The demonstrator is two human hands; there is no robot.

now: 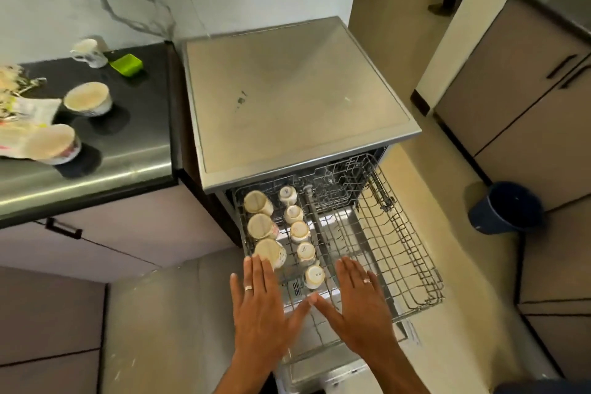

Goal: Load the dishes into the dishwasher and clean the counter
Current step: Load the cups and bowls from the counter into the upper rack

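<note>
Marble wall stands behind a dark counter [134, 125] and the dishwasher [287, 89] beside it. On the counter are two bowls [88, 99], a mug [91, 51] and a green sponge [126, 64]. The upper rack [399, 233] is pulled out; upside-down bowls and cups [299, 230] fill its left part. The left hand [259, 313] and right hand [355, 307] hover flat over its front, fingers straight and together, holding nothing, thumbs almost touching.

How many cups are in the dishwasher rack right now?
8: three larger cups in the left column, five smaller cups in the next. The hands may hide more.
</note>
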